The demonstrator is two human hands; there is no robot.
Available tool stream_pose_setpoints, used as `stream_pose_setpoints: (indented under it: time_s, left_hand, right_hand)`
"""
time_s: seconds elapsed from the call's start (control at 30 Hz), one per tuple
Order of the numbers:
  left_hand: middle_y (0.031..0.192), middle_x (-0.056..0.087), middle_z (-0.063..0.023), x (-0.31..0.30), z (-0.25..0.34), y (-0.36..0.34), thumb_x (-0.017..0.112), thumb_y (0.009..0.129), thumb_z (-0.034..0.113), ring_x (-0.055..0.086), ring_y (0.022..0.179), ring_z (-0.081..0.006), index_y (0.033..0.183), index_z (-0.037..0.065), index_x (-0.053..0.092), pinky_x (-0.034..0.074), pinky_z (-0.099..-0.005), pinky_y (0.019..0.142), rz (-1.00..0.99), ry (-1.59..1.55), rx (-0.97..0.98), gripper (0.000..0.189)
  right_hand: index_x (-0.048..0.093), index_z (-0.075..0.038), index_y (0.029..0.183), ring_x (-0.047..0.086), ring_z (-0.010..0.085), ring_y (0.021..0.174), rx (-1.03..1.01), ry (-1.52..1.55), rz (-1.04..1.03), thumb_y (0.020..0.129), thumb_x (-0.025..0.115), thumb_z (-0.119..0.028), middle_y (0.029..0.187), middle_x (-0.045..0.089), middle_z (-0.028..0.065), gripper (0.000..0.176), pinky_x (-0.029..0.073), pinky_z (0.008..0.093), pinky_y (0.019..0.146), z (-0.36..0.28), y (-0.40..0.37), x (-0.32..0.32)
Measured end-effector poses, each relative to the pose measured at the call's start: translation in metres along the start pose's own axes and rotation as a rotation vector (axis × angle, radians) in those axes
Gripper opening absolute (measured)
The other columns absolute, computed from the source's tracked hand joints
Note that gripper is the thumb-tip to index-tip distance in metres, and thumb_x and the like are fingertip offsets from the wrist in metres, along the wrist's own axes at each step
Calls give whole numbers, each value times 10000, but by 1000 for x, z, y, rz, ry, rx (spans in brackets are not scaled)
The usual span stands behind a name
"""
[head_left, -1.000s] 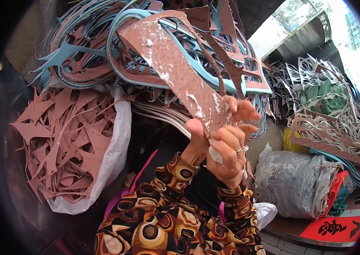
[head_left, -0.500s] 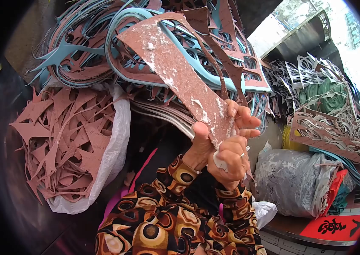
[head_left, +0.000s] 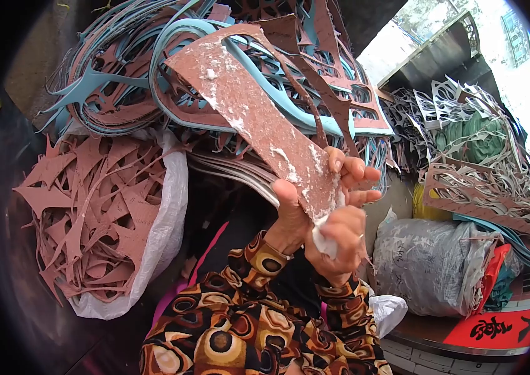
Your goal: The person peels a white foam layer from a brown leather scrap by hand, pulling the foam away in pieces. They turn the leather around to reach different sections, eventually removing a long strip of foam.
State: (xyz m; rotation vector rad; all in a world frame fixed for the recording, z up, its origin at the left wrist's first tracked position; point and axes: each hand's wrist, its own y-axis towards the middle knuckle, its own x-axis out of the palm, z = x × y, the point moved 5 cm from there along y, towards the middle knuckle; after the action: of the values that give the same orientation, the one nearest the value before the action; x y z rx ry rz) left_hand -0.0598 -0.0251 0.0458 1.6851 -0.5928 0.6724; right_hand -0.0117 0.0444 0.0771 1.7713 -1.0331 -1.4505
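A long reddish-brown sheet [head_left: 259,119], like insole board, slants up and away from me, with patches of white fluff stuck along its face. My left hand [head_left: 290,215] holds its near end from beneath, thumb on the left edge and fingers curling round the right edge. My right hand [head_left: 340,247] is closed in front of that end. From this fist a wad of white fluffy material [head_left: 324,240] sticks out, touching the sheet's lower tip. A ring shows on a right finger.
On the left stands a white sack [head_left: 168,212] of reddish-brown offcuts [head_left: 99,212]. Coiled blue and brown cut-out strips [head_left: 115,81] lie ahead. At right are a grey plastic-wrapped bundle [head_left: 427,265], a pile of pale scraps [head_left: 484,187] and a red sign [head_left: 496,328].
My right hand has shifted slightly with the white wad, more of which now shows below the sheet's tip. The sheet and left hand have moved a little left in view.
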Motion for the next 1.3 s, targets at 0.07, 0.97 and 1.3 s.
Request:
stream_pose_setpoints:
  time_s: [0.07, 0.97, 1.3]
  left_hand:
    - [1109, 501, -118, 3, 1, 2, 778, 502, 590, 390, 1246, -335, 972, 104, 445, 340, -517, 1042, -12, -42, 20, 754]
    - [1246, 450, -276, 5, 7, 2, 753, 519, 603, 321, 1290, -363, 996, 39, 447, -7, -487, 1129, -184, 180, 84, 800]
    - [1193, 499, -181, -2, 7, -5, 880, 469, 430, 169, 1360, -316, 938, 111, 433, 57, -452, 1141, -175, 170, -2, 722]
  right_hand:
    - [504, -30, 906, 544, 291, 823, 165, -167, 116, 594, 693, 27, 899, 549, 124, 369, 457, 389, 758, 4, 9, -3]
    - [434, -45, 779, 559, 292, 792, 36, -208, 57, 598, 764, -101, 912, 527, 111, 380, 471, 378, 662, 4, 0, 0]
    - [414, -73, 745, 548, 252, 631, 99, -134, 84, 579, 769, -61, 698, 522, 67, 392, 449, 346, 578, 3, -17, 3]
